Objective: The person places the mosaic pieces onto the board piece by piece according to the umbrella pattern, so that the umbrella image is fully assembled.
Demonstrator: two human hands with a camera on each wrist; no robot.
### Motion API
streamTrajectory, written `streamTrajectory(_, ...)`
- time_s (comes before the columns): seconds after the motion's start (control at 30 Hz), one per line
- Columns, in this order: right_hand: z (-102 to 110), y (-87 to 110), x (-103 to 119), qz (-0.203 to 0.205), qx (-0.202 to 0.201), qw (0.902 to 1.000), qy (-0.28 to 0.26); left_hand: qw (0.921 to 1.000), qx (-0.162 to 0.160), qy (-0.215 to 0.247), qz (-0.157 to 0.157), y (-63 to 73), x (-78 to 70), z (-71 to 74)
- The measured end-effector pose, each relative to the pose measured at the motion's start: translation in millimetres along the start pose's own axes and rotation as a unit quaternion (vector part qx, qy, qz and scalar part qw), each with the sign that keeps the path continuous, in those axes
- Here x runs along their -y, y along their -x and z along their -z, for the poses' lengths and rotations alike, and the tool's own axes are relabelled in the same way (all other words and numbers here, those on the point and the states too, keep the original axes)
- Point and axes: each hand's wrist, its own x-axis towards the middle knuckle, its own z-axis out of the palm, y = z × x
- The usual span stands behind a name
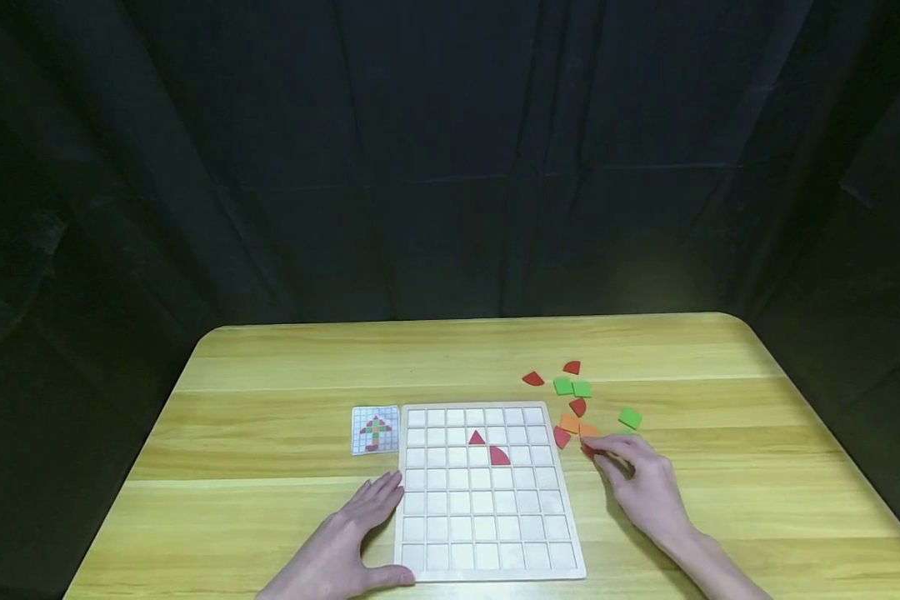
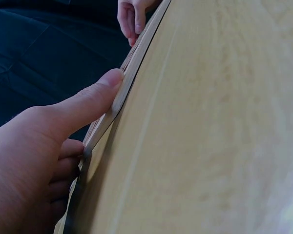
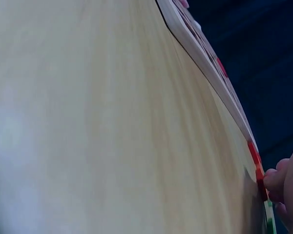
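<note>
A white grid board (image 1: 448, 575) lies on the table, with a red triangle (image 1: 476, 437) and a red quarter-circle piece (image 1: 499, 456) set in its cells. My left hand (image 1: 345, 533) rests against the board's left edge, fingers extended and thumb (image 2: 95, 95) touching its near left corner. To the right of the board, my right hand (image 1: 645, 483) pinches a red piece (image 1: 588, 451) between thumb and fingertips, low over the table. The fingers hide most of that piece, so its shape is unclear. Orange squares (image 1: 569, 423) lie beside these fingertips.
A small pattern card (image 1: 375, 430) with a coloured arrow-like figure lies left of the board. Loose red quarter-circles (image 1: 533, 379) and green squares (image 1: 630, 418) are scattered right of and behind it. A dark curtain (image 1: 450, 167) hangs behind the wooden table (image 1: 270, 392).
</note>
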Motion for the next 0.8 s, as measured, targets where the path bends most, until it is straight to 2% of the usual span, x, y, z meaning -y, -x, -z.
streamTrajectory(0.27, 5.7, 1.7, -5.7, 0.000, 0.000, 0.9997, 0.024, 1.0000, -0.002, -0.005, -0.001, 0.2, 0.4, -0.1)
streamTrajectory(0.8, 6.4, -1.7, -5.5, 0.001, 0.001, 0.9996, 0.027, 1.0000, -0.002, -0.003, -0.001, -0.1, -0.3, -0.1)
